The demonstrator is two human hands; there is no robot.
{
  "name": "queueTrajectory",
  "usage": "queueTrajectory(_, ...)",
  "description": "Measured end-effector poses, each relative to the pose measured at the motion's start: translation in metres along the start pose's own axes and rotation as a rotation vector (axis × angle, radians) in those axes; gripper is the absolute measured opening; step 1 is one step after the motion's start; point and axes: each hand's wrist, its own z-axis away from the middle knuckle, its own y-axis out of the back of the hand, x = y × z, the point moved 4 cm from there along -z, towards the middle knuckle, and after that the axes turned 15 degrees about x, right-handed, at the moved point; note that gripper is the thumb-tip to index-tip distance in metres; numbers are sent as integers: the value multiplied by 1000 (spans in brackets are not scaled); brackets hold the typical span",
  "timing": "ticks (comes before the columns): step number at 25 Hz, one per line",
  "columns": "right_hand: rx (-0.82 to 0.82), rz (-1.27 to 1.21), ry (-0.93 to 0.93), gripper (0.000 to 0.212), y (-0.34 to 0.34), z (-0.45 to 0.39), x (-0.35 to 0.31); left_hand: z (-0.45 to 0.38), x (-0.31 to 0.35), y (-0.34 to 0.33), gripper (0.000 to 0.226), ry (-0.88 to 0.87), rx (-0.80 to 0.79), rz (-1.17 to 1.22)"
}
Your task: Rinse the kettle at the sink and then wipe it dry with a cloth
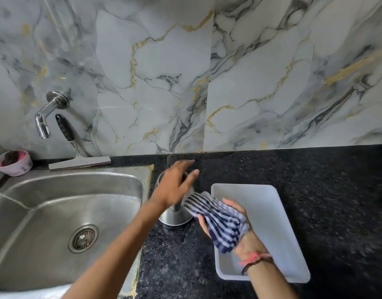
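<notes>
A steel kettle [175, 215] stands upright on the black counter, just right of the sink [45, 212]. My left hand [175, 186] hovers over its top with fingers spread, hiding the rim and most of the upper body; whether it touches the kettle is unclear. My right hand [239, 225] holds a blue-and-white striped cloth [218, 219], bunched, with one end pressed against the kettle's right side. The hand and cloth hang over the left part of a white tray [272, 212].
A chrome tap [45, 117] juts from the marble wall above the sink, with no water running. A squeegee [78, 156] leans behind the sink, and a pink bowl [13, 162] sits at the far left. Black granite counter [336, 201] stretches right of the tray.
</notes>
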Motion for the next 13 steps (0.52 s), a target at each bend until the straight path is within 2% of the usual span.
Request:
queueTrajectory(2,-69,192,-59,52,-2,6,-29,16,18,-21,71,143,-190,142)
queueTrajectory(4,-137,347,-94,61,5,10,-58,30,21,-45,51,315,-309,292)
queueTrajectory(6,-128,472,-137,67,26,12,-84,42,19,-71,30,478,-207,363)
queueTrajectory(7,-88,558,-144,67,40,12,-94,47,18,-84,27,503,-150,295)
queueTrajectory(10,134,928,-71,50,92,4,-126,71,20,-130,37,488,-134,-17)
queueTrajectory(13,256,1520,78,13,130,-4,-138,102,23,-174,45,536,-282,-113)
